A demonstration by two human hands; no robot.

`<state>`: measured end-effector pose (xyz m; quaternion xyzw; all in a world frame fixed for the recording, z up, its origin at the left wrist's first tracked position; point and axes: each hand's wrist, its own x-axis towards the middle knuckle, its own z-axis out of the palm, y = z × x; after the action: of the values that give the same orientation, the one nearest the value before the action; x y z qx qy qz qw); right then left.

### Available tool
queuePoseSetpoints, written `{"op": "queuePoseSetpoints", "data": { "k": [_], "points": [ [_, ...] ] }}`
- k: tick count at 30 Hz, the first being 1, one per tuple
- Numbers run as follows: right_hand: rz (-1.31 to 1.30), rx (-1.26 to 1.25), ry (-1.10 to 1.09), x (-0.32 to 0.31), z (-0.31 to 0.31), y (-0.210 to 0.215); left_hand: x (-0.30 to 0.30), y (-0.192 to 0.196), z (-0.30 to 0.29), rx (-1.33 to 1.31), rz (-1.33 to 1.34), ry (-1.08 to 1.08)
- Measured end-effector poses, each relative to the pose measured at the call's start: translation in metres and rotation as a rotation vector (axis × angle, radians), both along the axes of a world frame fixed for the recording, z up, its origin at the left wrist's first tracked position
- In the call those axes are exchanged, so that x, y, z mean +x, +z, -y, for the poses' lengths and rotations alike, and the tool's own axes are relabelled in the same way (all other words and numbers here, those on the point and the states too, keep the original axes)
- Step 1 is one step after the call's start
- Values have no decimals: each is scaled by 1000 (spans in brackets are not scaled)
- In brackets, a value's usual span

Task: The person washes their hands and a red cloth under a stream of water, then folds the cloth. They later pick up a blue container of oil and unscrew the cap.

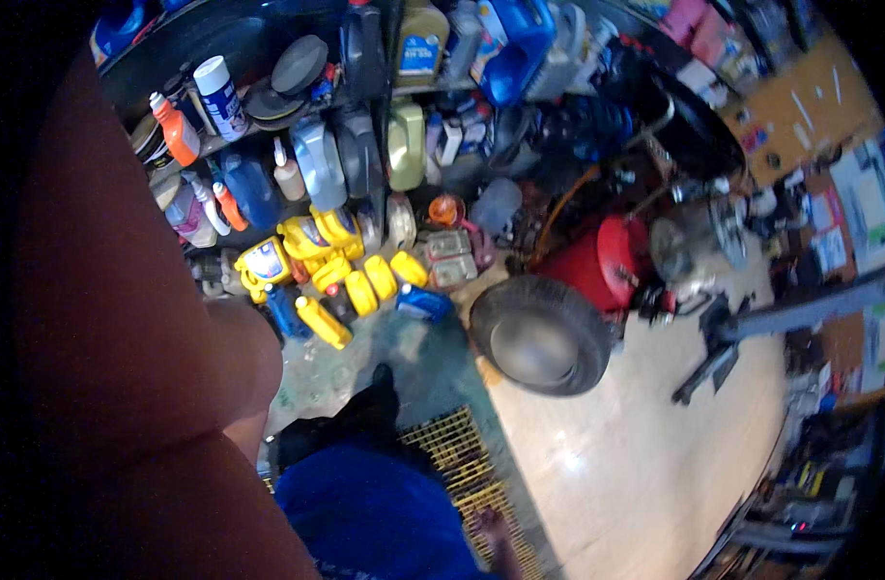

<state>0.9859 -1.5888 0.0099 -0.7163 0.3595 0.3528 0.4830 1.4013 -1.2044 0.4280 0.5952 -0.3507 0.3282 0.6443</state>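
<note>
My left arm rises very close to the camera and fills the left side of the head view. Its hand lies outside the picture. Low in the view, beside my blue shirt [375, 512], hangs my right hand [491, 525], small and blurred. Nothing can be made out in it, and its fingers are too smeared to read. Below it is a yellow floor grating [452, 449]. Ahead on the floor stand yellow bottles [322, 322] and a blue bottle [425, 303], apart from both hands.
Shelves hold jugs, an orange spray bottle [176, 130] and a white-capped can [220, 97]. A wheel with a tyre [539, 335] leans near a red tank [612, 261]. A grey metal arm [810, 307] reaches in from the right over the pale floor [636, 435].
</note>
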Motion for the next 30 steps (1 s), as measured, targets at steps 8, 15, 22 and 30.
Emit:
{"op": "queuePoseSetpoints", "data": {
  "k": [8, 15, 22, 30],
  "points": [
    [89, -49, 410, 77, 83, -64, 91, 16, -13, -24, 23, 143],
    [246, 139, -308, 366, 96, 37, 104, -203, -4, 900, -896, 76],
    [718, -88, -121, 728, 146, 68, 8, -407, -32, 1448, -1568, -231],
    [969, -460, -52, 1068, 317, 6, 13, -477, 23, 805, -1956, -131]
  ]
}}
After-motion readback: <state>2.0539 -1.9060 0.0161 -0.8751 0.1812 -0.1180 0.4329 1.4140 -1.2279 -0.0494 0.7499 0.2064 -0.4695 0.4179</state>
